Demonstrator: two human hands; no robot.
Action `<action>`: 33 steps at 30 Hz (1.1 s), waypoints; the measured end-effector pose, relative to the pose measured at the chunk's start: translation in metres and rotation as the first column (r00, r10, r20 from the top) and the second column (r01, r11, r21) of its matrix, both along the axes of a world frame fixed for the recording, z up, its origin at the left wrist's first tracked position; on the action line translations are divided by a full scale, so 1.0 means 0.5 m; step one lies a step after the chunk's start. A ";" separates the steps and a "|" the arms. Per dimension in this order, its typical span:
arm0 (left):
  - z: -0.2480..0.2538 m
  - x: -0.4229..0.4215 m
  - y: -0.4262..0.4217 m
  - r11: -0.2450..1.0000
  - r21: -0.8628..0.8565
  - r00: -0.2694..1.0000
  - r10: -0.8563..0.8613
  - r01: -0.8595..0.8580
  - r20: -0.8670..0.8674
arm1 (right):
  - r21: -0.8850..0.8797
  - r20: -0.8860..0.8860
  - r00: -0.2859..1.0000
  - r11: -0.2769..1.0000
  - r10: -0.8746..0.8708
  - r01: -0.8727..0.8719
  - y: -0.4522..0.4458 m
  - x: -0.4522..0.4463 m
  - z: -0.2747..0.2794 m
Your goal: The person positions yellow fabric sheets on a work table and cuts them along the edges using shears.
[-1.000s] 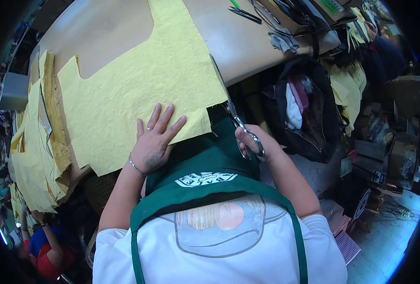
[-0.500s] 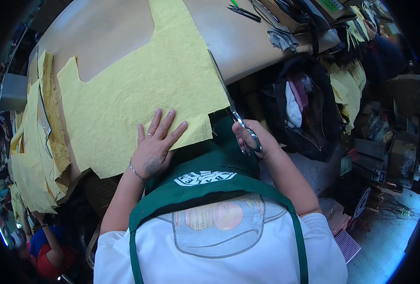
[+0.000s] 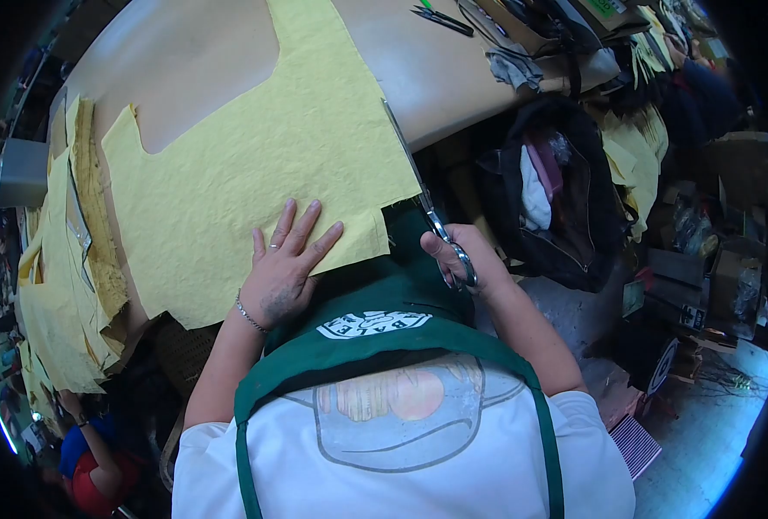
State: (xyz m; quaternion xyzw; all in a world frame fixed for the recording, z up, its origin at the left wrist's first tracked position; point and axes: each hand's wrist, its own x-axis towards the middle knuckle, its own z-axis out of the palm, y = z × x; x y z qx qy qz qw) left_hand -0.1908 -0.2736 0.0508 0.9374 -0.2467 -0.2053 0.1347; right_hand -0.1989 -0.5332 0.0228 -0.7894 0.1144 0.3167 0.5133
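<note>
A large yellow piece of fabric (image 3: 254,156) lies flat on the tan table, its near edge reaching my green apron. My left hand (image 3: 289,259) rests palm down on its lower part, fingers spread. At the fabric's right edge, my right hand (image 3: 470,259) grips a pair of metal scissors (image 3: 427,203) by the handles. The long blades point away from me along that edge, beside a square notch in the lower right corner. How far the blades are parted is hard to make out.
Stacked yellow fabric pieces (image 3: 81,251) hang over the table's left side. A black open bag (image 3: 565,199) sits at the right below the table edge (image 3: 479,108). Black snips (image 3: 442,21) lie at the back. Another person (image 3: 98,458) is at lower left.
The scissors have shifted slightly, and my right thumb has moved a little to the left. My left hand stays put on the fabric. The person at lower left has moved slightly.
</note>
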 end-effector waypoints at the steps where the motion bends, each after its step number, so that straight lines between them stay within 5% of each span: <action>1: 0.000 0.000 0.000 1.000 -0.001 1.000 0.000 0.000 0.001 | -0.014 -0.003 1.000 1.000 0.001 -0.001 0.003 -0.001 0.001; 18: 0.025 -0.019 0.002 0.999 -0.007 0.998 -0.038 0.038 -0.057 | 0.208 -0.109 0.993 0.976 -0.044 0.066 0.010 0.053 0.021; 33: 0.019 -0.023 0.004 0.999 -0.016 0.997 -0.047 0.046 -0.067 | -0.031 0.006 1.000 0.999 -0.016 0.016 0.014 0.030 0.033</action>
